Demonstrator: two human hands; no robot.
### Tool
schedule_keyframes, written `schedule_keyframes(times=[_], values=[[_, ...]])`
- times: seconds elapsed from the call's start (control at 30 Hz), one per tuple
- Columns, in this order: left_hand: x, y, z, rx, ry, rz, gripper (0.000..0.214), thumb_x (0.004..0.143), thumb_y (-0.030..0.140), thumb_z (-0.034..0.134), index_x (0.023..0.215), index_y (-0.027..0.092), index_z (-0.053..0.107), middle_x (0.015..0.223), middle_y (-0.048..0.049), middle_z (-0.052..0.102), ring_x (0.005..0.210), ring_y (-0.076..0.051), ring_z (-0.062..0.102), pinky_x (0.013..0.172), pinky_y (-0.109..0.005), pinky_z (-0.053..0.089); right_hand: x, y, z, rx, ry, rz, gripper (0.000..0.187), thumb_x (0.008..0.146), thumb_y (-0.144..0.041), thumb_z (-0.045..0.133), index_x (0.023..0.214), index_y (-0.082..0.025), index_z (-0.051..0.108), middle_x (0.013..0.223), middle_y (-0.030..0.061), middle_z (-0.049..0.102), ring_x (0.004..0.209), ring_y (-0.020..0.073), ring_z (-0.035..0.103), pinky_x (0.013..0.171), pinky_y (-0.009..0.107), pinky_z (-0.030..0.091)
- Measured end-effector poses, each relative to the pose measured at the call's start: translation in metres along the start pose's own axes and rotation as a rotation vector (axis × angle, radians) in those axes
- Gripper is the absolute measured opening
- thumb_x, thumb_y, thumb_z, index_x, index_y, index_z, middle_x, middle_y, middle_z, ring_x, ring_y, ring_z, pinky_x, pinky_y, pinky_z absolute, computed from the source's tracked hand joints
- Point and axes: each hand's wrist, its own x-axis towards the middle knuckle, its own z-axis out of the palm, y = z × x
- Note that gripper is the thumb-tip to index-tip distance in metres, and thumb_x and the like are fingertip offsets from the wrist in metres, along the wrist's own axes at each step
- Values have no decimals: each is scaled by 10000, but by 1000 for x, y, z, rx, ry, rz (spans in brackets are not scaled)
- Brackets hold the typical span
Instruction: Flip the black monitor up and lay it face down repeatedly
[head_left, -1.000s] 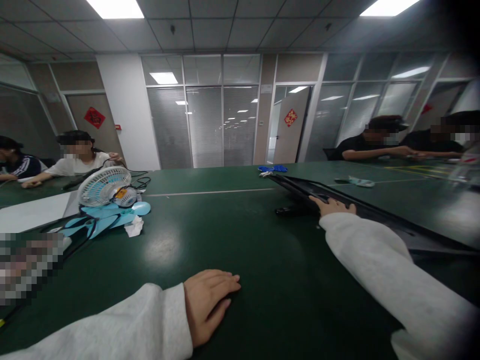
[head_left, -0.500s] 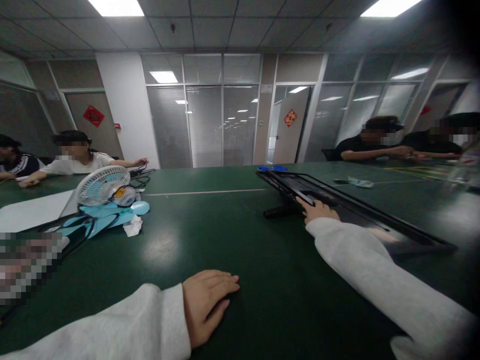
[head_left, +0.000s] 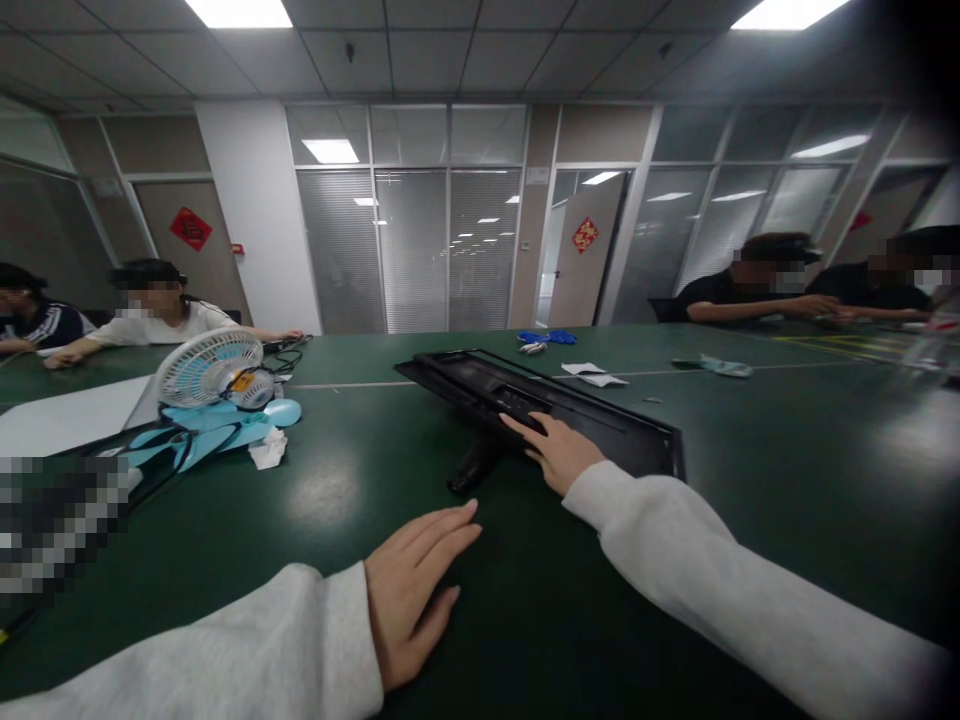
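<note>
A black flat panel [head_left: 480,378], like a monitor lying tilted on its stand foot [head_left: 469,468], rests on the dark green table [head_left: 585,600] straight ahead. My right hand [head_left: 559,450], in a white sleeve, lies on the panel's near edge with the fingers on top, holding it. My left hand [head_left: 409,590] presses flat on the bare tabletop in front of me, fingers stretched out, holding nothing. It is a short way from the stand foot.
A small white desk fan [head_left: 210,370] stands at the left over light-blue plastic parts [head_left: 217,425], black cables and a crumpled tissue [head_left: 266,450]. Blue gloves [head_left: 547,338] and white paper scraps [head_left: 596,375] lie behind the panel. Other people sit at the far left [head_left: 157,310] and far right [head_left: 757,285].
My right hand has drawn the black panel leftward and nearer, swinging it from the right side to the middle. My left hand has stayed in place, its fingers now spread a little straighter.
</note>
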Motion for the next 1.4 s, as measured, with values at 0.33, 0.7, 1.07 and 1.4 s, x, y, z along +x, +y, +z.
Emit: schedule_keyframes(times=[0.33, 0.7, 1.07, 1.4], values=[[1, 5, -15, -42, -24, 113, 569, 878, 196, 491, 1422, 193, 325, 1513, -13, 351, 1378, -130, 326, 1165, -291, 288, -22, -44, -33, 260, -1, -398, 748, 855, -107, 491, 1473, -447, 242, 1406, 74, 373, 1223, 244, 466, 975, 441, 445], [0, -4, -15, -147, -174, 233, 523, 883, 507, 483, 1332, 241, 490, 1458, -1, 440, 1357, -186, 382, 1178, -371, 226, -30, -43, -67, 379, -219, -543, 740, 841, -111, 508, 1436, -494, 294, 1400, 17, 373, 1239, 237, 463, 1009, 426, 418], [-2, -4, -13, -177, -160, 249, 578, 855, 562, 502, 1342, 251, 487, 1444, -5, 459, 1343, -205, 403, 1177, -387, 231, -32, -43, -67, 501, -203, -510, 570, 870, -202, 530, 1387, -423, 431, 1362, 9, 438, 1187, 204, 517, 977, 346, 438], [-1, -4, -14, -139, -180, 261, 554, 852, 513, 516, 1335, 244, 485, 1433, -9, 472, 1342, -204, 406, 1170, -393, 251, -31, -44, -69, 512, -199, -501, 631, 827, -130, 561, 1356, -457, 455, 1339, -17, 457, 1177, 192, 528, 967, 348, 449]])
